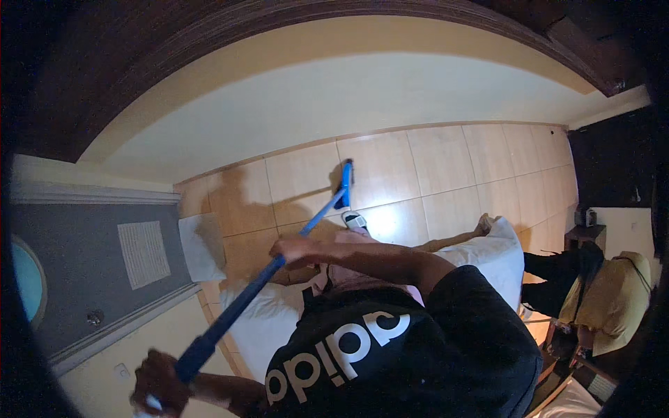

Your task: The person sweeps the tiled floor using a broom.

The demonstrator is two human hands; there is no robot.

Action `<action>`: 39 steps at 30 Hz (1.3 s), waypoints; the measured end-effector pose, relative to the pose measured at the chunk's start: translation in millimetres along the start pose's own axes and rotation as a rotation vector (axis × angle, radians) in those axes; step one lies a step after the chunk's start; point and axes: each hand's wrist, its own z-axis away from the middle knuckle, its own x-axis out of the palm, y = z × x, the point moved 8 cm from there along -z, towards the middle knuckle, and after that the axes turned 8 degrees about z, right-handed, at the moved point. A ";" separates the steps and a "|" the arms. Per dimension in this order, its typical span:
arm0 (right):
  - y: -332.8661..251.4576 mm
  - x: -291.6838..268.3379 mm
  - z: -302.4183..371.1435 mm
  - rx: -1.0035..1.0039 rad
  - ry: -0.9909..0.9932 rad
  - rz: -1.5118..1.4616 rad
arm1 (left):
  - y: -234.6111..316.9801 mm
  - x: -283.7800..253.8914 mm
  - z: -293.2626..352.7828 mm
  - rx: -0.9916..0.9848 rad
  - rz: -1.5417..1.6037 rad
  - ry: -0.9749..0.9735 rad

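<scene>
A long blue broom handle (240, 303) slants from the lower left up to the middle of the view. At its far end the narrow blue broom head (345, 182) rests on the tiled floor near the wall. My left hand (157, 383) is closed around the top end of the handle, with a small whitish thing showing beneath it. Partway down, my right hand (296, 249) grips the handle, its arm reaching across my body. Just behind the broom head, a light slipper (355, 220) shows on a foot.
Pale tiles (446, 164) run along the cream wall (348, 83). White bedding (488, 251) lies close on my right. A grey door (90, 251) with a paper sheet stands left, a white pillow-like thing (202, 247) beside it. Yellow cloth (613, 306) and dark clothes hang at far right.
</scene>
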 end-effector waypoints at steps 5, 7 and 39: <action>-2.9 -18.1 4.0 0.117 -0.188 0.058 | -11.9 26.5 -20.9 0.022 0.105 -0.164; -13.3 -15.3 -12.1 0.039 -0.091 0.025 | 0.7 62.3 -25.3 0.101 0.157 -0.277; -44.4 -19.0 -28.0 -0.275 -0.083 -0.136 | 22.2 134.4 -12.3 0.294 0.066 -0.267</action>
